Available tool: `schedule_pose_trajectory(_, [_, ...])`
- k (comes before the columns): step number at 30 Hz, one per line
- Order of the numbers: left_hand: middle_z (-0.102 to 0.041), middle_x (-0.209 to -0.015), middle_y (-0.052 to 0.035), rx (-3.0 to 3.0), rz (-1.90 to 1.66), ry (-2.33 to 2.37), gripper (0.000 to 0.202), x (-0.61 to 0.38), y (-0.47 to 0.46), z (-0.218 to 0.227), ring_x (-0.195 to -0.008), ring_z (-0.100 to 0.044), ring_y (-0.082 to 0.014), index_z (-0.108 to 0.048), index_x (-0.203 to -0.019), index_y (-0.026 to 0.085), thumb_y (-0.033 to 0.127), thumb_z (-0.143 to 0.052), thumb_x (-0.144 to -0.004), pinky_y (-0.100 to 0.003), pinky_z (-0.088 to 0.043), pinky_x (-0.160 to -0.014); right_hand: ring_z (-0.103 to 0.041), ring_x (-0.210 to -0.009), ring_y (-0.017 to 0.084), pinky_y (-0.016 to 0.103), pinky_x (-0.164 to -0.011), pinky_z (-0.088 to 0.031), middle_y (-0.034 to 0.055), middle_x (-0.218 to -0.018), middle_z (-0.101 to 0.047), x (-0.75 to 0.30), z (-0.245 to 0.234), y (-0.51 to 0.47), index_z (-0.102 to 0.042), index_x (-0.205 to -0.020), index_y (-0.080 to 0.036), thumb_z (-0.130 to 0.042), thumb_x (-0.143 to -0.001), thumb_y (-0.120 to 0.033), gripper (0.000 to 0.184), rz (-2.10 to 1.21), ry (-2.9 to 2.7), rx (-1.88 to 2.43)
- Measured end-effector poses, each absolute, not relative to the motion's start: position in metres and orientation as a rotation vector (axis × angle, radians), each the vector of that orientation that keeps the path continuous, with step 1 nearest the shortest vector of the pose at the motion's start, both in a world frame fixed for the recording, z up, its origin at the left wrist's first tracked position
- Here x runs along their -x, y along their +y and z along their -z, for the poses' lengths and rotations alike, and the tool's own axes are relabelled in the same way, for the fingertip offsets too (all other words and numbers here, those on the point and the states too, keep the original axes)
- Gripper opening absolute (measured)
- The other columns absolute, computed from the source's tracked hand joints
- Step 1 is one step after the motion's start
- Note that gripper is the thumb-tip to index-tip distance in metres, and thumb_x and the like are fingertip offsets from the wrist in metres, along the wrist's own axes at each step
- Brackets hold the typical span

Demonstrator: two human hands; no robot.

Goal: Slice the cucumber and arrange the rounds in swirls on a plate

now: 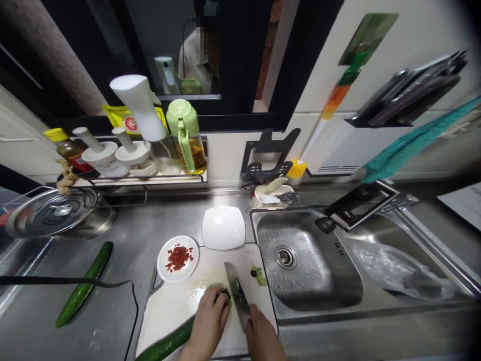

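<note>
Right now your left hand (208, 321) presses down on the cucumber (169, 343), fingers curled and held close together over its cut end. The cucumber lies slantwise across the white cutting board (173, 303), running from the board's lower left corner up toward the middle. Your right hand (263, 337) is wrapped around the grip of the cleaver (236, 295); the handle itself is hidden under your palm. The blade stands on edge just beside your left fingertips and points away from you.

A few trimmed cucumber ends (260, 275) lie near the board's right edge, close to the sink (300, 260). Touching the board's upper left corner sits a small round plate (162, 260) of chopped red bits, and a bare square white plate (223, 227) is just behind the board. A second whole cucumber (84, 283) lies well to the left on the steel counter (150, 215).
</note>
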State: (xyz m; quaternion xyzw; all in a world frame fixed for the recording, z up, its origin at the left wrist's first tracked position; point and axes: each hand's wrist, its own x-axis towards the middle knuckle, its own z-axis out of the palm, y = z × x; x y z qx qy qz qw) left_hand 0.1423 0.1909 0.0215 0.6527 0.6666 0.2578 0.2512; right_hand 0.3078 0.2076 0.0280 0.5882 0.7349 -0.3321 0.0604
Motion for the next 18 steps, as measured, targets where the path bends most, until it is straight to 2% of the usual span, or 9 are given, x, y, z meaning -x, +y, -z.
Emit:
schedule_pose_trajectory(4, [-0.062,-0.094,-0.0085,-1.642,-0.864,1.767,0.021,-0.157,0.209,-0.02,-0.092,-0.058,-0.0213,-0.059,-0.101,0.02,0.026,-0.043,-0.089,-0.04,-0.049,-0.081,-0.063,-0.091,0.023,0.031,-0.077,-0.043,0.0163,-0.098,-0.065,-0.311,-0.027,0.209,-0.05,-0.111,-0.011,-0.025,-0.082,-0.006,0.039,1.042,2.25,-1.779])
schedule_pose_trajectory(7, [-0.063,-0.093,-0.0066,-1.596,-0.89,1.712,0.02,-0.171,0.228,-0.017,-0.088,-0.059,-0.0186,-0.06,-0.097,0.02,0.024,-0.042,-0.089,-0.035,-0.049,-0.079,-0.064,-0.086,0.022,0.029,-0.073,-0.043,0.0135,-0.09,-0.067,-0.318,-0.032,0.211,-0.052,-0.102,-0.014,-0.027,-0.08,-0.006,0.034,1.081,2.263,-1.818])
schedule_pose_trajectory(12, [-0.064,-0.088,-0.0053,-1.654,-0.783,1.721,0.021,-0.189,0.256,-0.01,-0.084,-0.059,-0.0171,-0.062,-0.091,0.018,0.018,-0.041,-0.088,-0.033,-0.047,-0.077,-0.065,-0.078,0.022,0.027,-0.065,-0.042,0.0094,-0.081,-0.067,-0.351,-0.045,0.217,-0.048,-0.099,-0.02,-0.027,-0.081,-0.014,0.028,1.137,2.274,-1.873])
schedule_pose_trajectory(16, [-0.063,-0.078,-0.0065,-1.793,-0.64,1.71,0.023,-0.197,0.266,-0.014,-0.081,-0.056,-0.0202,-0.063,-0.078,0.017,0.019,-0.042,-0.088,-0.035,-0.045,-0.074,-0.065,-0.076,0.023,0.029,-0.066,-0.044,0.01,-0.08,-0.066,-0.377,-0.055,0.222,-0.047,-0.097,-0.021,-0.029,-0.081,-0.02,0.024,1.145,2.281,-2.004])
schedule_pose_trajectory(18, [-0.063,-0.077,-0.0069,-1.812,-0.659,1.696,0.024,-0.192,0.263,-0.022,-0.081,-0.056,-0.0208,-0.064,-0.078,0.017,0.021,-0.042,-0.088,-0.035,-0.045,-0.075,-0.065,-0.075,0.023,0.029,-0.066,-0.044,0.0098,-0.08,-0.066,-0.382,-0.057,0.223,-0.047,-0.096,-0.021,-0.029,-0.08,-0.021,0.025,1.133,2.254,-2.025])
